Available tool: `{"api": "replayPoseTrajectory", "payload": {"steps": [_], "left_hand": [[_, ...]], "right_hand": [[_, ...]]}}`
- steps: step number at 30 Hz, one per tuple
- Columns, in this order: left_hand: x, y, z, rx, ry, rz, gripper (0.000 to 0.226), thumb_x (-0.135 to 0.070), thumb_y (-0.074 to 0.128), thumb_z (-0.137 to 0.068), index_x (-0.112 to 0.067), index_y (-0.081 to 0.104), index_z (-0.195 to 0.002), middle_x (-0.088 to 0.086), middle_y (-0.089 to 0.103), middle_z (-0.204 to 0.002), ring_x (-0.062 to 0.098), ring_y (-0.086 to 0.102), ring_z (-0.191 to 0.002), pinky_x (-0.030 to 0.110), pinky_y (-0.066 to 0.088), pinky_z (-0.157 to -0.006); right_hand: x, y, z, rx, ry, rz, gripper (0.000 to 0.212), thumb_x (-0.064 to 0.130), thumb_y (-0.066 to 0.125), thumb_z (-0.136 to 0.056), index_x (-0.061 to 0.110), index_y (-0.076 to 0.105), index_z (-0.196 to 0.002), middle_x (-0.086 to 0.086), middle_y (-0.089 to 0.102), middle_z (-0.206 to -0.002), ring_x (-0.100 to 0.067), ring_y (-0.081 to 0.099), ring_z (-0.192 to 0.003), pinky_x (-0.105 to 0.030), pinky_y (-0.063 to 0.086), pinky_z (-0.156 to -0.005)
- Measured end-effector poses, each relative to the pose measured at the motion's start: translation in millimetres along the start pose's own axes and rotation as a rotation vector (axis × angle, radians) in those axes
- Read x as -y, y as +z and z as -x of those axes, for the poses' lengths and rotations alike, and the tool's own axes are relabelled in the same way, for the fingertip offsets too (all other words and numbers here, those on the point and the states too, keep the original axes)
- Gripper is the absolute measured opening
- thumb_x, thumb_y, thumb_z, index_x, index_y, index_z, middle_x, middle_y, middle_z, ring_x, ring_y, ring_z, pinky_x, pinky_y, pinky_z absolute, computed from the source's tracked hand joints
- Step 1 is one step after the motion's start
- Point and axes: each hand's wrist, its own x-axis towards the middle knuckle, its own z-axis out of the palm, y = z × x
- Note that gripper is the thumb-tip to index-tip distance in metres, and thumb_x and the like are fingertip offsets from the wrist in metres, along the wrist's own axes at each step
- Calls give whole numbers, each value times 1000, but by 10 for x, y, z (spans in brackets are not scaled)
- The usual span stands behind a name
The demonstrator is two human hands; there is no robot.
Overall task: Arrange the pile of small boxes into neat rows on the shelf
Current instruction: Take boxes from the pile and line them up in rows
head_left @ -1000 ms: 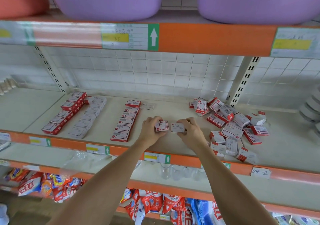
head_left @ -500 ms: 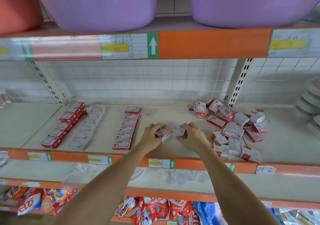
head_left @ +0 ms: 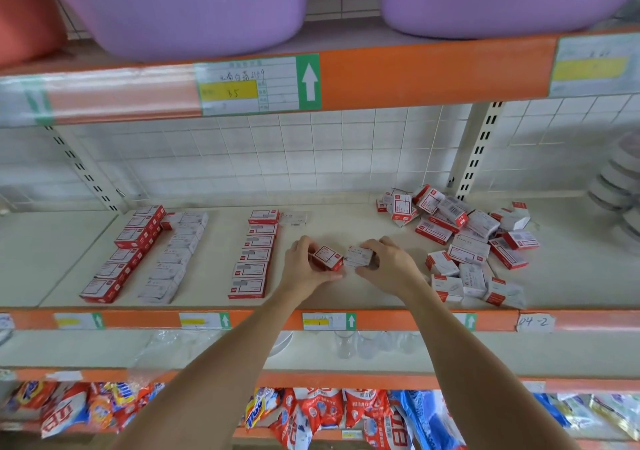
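"04-2" tag (head_left: 535,322), "35" label (head_left: 246,85)

Print on the pile of boxes (head_left: 464,238) is blurred, perhaps "Staples".

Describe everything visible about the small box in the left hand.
The red-and-white box is a small cardboard carton with red edges and a white printed label panel facing up. It looks closed and undamaged, tilted at an angle. The left hand holds it with curled fingers just above the shelf, beside the white box held by the right hand.
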Motion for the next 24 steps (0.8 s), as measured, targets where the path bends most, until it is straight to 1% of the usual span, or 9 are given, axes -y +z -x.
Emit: {"api": "replayPoseTrajectory", "payload": {"steps": [2,4,7,10,12,15,18,21,24], "left_hand": [[-6,-9,1,54,51,-31,72,-37,92,-60,-27,59,-123,-3,54,-117,14,43,-106,38,40,-99],[-8,-14,4,93,61,-50,73,-37,89,-66,-30,58,-132,-3,55,-127,17,41,-113,36,36,-103],[-33,-20,19,83,65,-54,69,-37,89,-66,-27,59,-128,-4,57,-126,17,41,-110,31,35,-97],[-62,-29,27,38,79,-65,66,-37,92,-60,-21,61,-116,-3,61,-111,15,45,-100,32,37,-89],[-55,-24,26,-4,79,-85,63,-41,92,-56,-20,59,-106,-2,57,-102,20,48,-96,34,42,-82],[-64,-18,26,-47,63,-82,64,-35,94,-55,-15,53,-100,2,49,-100,20,50,-91,33,45,-77],[-98,-36,9,-30,92,-114,61,-29,93,-58,-13,52,-101,0,49,-104,20,49,-94,33,46,-80],[-136,-126,-23,50,112,-162,58,-25,89,-65,-12,55,-110,1,54,-110,22,48,-104,35,44,-87],[-140,-267,-67,84,121,-177,57,-23,85,-71,-12,58,-120,5,55,-115,22,49,-109,35,43,-95]], "right_hand": [[1,-7,-2,5,-6,1,48,40,71,-83,29,55,-127,5,52,-109,-14,56,-97,-34,55,-78],[-4,-7,-1,0,-22,-3,46,39,71,-82,30,55,-125,5,51,-109,-15,58,-97,-33,56,-75],[-9,2,1,-12,-47,-13,44,36,72,-82,29,56,-123,4,50,-109,-16,59,-96,-33,56,-72],[-8,7,-4,-28,-47,-8,43,36,71,-82,30,57,-123,4,50,-108,-17,60,-93,-30,53,-68],[-7,5,-1,-20,-42,-2,44,37,71,-83,30,56,-124,4,50,-108,-17,60,-94,-30,53,-69],[9,-4,-6,9,-42,-9,45,35,71,-84,30,56,-125,3,52,-110,-17,60,-97,-34,56,-73],[35,-31,-44,55,-11,-27,46,31,74,-82,30,57,-125,5,52,-107,-15,58,-97,-29,50,-75],[60,-64,-109,90,16,-48,47,27,79,-78,26,62,-122,5,52,-102,-16,57,-96,-22,39,-71],[116,-53,-138,59,18,-49,48,29,80,-78,23,62,-121,6,52,-102,-15,55,-89,-21,39,-67]]}}
